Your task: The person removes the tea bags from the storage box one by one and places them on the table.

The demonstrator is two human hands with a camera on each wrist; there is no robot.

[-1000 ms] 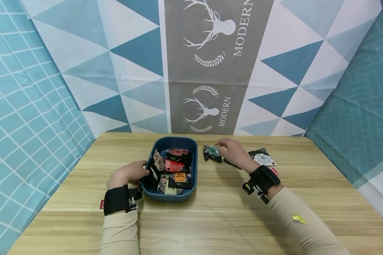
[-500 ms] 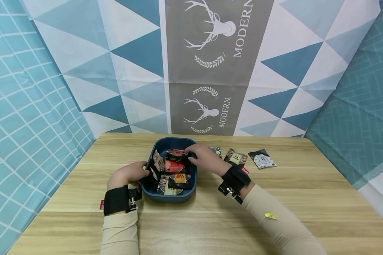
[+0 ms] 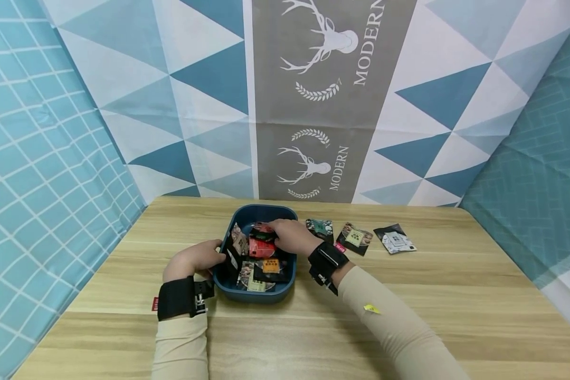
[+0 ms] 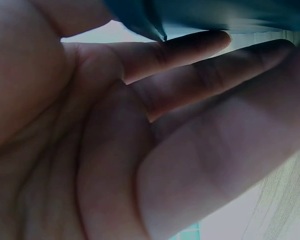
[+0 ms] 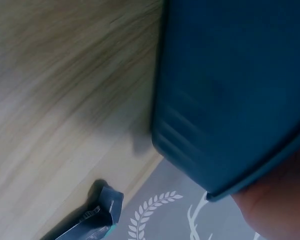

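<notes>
A dark blue plastic bin [image 3: 254,297] on the table holds several small snack packets. My left hand [image 3: 190,261] grips the bin's left rim; in the left wrist view its fingers [image 4: 205,80] run along the bin's outer wall. My right hand [image 3: 292,236] reaches over the right rim and pinches a red-labelled packet [image 3: 261,231] near the back; the hand covers the packet's right end. Below it lie a bright red packet [image 3: 261,248], an orange-labelled packet [image 3: 271,266] and a yellow-labelled packet [image 3: 255,281]. Brown and black packets [image 3: 239,243] lean on the left wall.
Right of the bin, in a row on the wooden table [image 3: 408,295], lie a green-labelled packet [image 3: 319,227], a pale-yellow-labelled packet [image 3: 354,238] and a white-labelled packet [image 3: 395,239]. A patterned cloth [image 3: 304,105] hangs behind the table.
My right hand has moved left from beside the green-labelled packet into the bin, taking hold of the red-labelled packet. My left hand stays on the rim. The view has shifted slightly.
</notes>
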